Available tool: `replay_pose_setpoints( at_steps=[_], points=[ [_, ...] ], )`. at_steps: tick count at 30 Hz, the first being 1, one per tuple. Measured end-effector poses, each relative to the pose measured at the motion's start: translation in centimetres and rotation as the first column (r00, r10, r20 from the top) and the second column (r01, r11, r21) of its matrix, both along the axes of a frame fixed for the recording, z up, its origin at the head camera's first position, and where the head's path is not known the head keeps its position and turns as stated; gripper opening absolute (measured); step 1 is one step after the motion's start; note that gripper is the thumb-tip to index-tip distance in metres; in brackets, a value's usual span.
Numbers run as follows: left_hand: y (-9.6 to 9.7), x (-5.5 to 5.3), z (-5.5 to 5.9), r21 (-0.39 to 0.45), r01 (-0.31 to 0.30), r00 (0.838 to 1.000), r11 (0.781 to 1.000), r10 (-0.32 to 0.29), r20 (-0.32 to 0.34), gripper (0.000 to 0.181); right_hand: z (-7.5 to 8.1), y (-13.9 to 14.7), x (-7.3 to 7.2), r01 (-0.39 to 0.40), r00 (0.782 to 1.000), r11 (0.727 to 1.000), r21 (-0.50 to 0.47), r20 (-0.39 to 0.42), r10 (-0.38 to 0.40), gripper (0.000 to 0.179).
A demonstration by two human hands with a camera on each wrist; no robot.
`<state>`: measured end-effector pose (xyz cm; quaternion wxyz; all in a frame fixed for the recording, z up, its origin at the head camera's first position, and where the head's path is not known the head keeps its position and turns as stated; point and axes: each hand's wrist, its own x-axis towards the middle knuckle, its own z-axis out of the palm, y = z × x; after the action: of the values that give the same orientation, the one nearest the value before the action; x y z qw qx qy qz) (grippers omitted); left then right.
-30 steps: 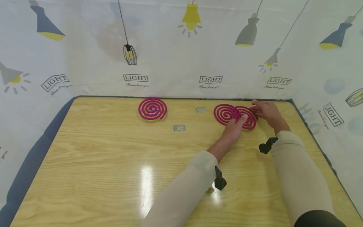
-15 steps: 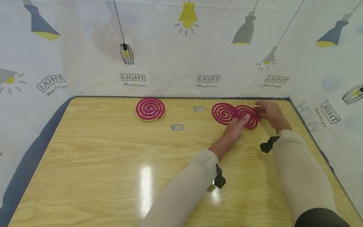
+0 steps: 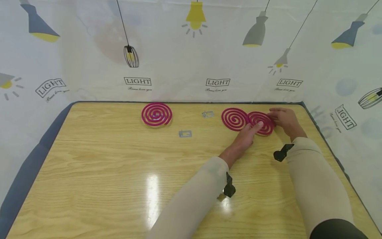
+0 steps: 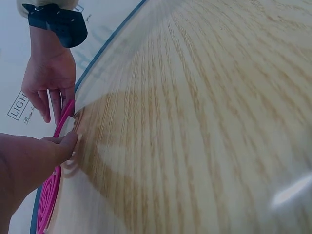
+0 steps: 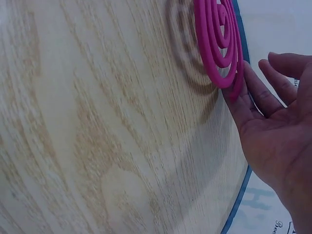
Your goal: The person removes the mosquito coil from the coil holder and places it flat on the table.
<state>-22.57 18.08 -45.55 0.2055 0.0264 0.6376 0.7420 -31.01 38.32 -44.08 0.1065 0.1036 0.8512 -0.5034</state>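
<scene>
Held slightly off the table is a magenta mosquito coil (image 3: 267,128). My left hand (image 3: 243,136) pinches it, thumb on top near its middle. In the left wrist view that thumb (image 4: 68,142) lies over the coil, and the other fingers are hidden. At the coil's right edge is my right hand (image 3: 285,120), fingers extended; in the right wrist view, its fingers (image 5: 246,109) touch the coil's outer end from beneath. Close on the left lies a second magenta coil (image 3: 234,119), its edge meeting the held one.
A third coil (image 3: 156,114) lies at the table's back left, over a small metal piece. Two small flat metal stands (image 3: 185,133) (image 3: 208,114) lie between the coils. A lamp-patterned sheet (image 3: 176,66) rises behind the wooden table (image 3: 104,159).
The held coil has shifted rightward, off its overlap with the second coil, so their edges now only meet. Both hands stay close to it. The head view has shifted slightly.
</scene>
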Motion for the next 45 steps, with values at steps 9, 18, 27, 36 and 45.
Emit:
replay_pose_setpoints(
  at_steps=[9, 18, 27, 36, 45],
  points=[
    [-0.2, 0.0, -0.2, -0.029, 0.041, 0.999, 0.999, -0.042, -0.009, 0.065, -0.8, 0.5, -0.1, 0.069, 0.996, 0.995, -0.069, -0.048, -0.072, 0.050],
    [-0.1, 0.1, -0.1, -0.035, 0.073, 0.997, 0.997, -0.074, -0.009, 0.069, -1.2, 0.3, 0.0, 0.185, 0.982, 0.983, 0.007, -0.036, -0.185, 0.046],
    [0.3, 0.1, -0.2, 0.015, 0.114, 0.993, 0.993, -0.114, -0.032, 0.064, -1.4, -0.1, 0.1, 0.282, 0.959, 0.958, 0.052, -0.051, -0.280, 0.041],
    [0.2, 0.2, -0.3, 0.036, 0.130, 0.991, 0.991, -0.130, 0.012, 0.072, -1.6, 0.2, 0.2, 0.347, 0.937, 0.938, -0.007, -0.050, -0.347, 0.041],
    [-0.4, 0.1, -0.7, 0.047, 0.144, 0.990, 0.989, -0.144, 0.003, 0.071, -2.2, 0.8, -0.1, 0.380, 0.923, 0.924, -0.030, -0.043, -0.381, 0.041]
  ],
)
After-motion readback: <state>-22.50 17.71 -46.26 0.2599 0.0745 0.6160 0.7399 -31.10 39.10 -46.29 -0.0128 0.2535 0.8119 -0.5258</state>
